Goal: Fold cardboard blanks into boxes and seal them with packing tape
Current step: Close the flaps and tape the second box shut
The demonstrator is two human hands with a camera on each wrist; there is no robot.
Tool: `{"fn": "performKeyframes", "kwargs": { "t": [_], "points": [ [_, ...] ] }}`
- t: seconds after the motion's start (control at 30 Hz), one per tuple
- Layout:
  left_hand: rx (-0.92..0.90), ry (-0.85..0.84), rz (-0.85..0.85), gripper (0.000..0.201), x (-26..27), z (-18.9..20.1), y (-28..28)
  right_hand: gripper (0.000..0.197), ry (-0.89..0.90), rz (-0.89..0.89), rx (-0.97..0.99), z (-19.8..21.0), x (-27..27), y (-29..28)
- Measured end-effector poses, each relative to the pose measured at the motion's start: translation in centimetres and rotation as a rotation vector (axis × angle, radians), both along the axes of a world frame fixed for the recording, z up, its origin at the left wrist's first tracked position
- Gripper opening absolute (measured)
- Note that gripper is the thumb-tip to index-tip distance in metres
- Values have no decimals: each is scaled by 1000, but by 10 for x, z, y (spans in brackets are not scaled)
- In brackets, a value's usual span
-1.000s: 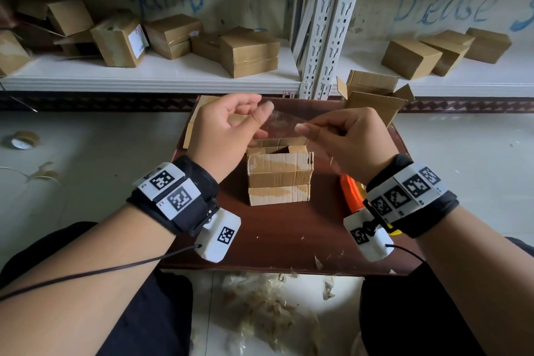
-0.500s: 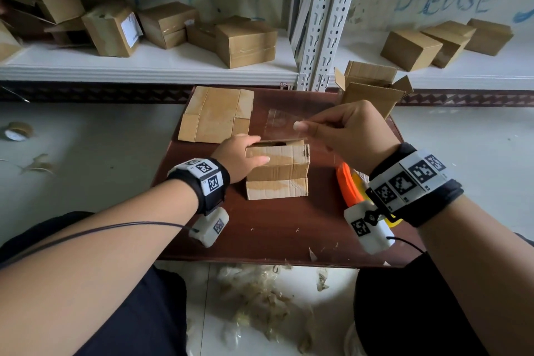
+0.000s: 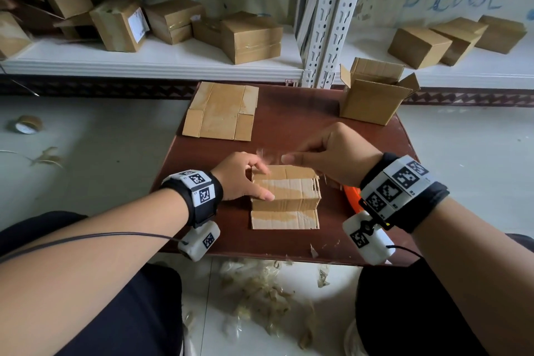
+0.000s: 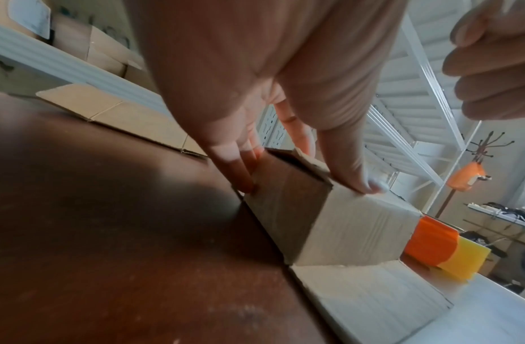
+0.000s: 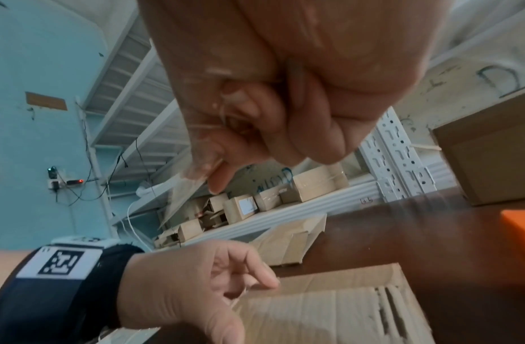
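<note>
A small cardboard box stands mid-table with one loose flap lying flat toward me. My left hand grips its left end, thumb on the near top edge and fingers against the end. In the left wrist view the box shows that thumb pressing its top. My right hand hovers just above the box's far edge. It pinches a clear strip of tape, blurred here and seen wrapped by the fingers as the tape in the right wrist view.
An orange and yellow tape dispenser lies right of the box, under my right wrist. A flat blank and an open box sit at the back of the brown table. Tape scraps litter the floor; a tape roll lies far left.
My left hand let go of the tape strip and came down onto the box's left end. My right hand lowered the strip toward the box top.
</note>
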State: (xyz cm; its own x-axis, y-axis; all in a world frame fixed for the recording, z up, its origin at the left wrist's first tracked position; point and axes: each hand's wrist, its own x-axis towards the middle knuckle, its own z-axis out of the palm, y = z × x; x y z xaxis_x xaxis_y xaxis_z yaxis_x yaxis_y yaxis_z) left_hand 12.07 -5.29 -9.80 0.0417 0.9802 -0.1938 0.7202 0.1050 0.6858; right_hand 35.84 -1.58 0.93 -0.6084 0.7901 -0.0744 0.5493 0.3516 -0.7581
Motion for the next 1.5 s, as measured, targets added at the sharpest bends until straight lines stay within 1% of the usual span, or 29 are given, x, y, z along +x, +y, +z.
{"fn": "performKeyframes", "kwargs": {
  "t": [0.1,0.17,0.3,0.43,0.53,0.63,0.73,0.83,1.0,1.1,1.2,1.4,1.5],
  "points": [
    [-50,-39,-38,55,-1,-2,-5,20,-87,28,-42,-13,-9,2],
    [-56,-49,-58,53,-1,-3,-8,21,-134,30,-80,-22,-15,4],
    [-69,-62,-58,62,0,-6,-10,29,-207,19,-161,-41,-24,9],
    [-79,-122,-23,66,0,-8,-12,41,-229,1,-225,-60,-30,11],
    [-83,-165,-24,65,0,-9,-13,41,-215,-60,-291,-70,-35,11],
    [-86,-190,-24,68,0,-9,-14,44,-222,-77,-372,-70,-39,10],
    [-92,-207,-21,72,-1,-9,-16,39,-226,-87,-382,-65,-41,11],
    [-105,-254,-17,70,-2,-9,-17,35,-207,-90,-409,-67,-44,10],
    [-106,-269,-20,69,1,-10,-20,46,-222,-106,-422,-67,-46,10],
    [-106,-257,-18,66,0,-6,-21,45,-194,-101,-412,-63,-48,9],
    [-99,-197,-12,66,-5,1,-20,32,-148,-125,-413,-66,-51,8],
    [-118,-138,9,77,-23,9,-24,33,-201,-139,-426,-75,-55,10],
    [-129,-180,98,78,-28,10,-29,32,-185,-139,-430,-77,-55,9]
  ]
}}
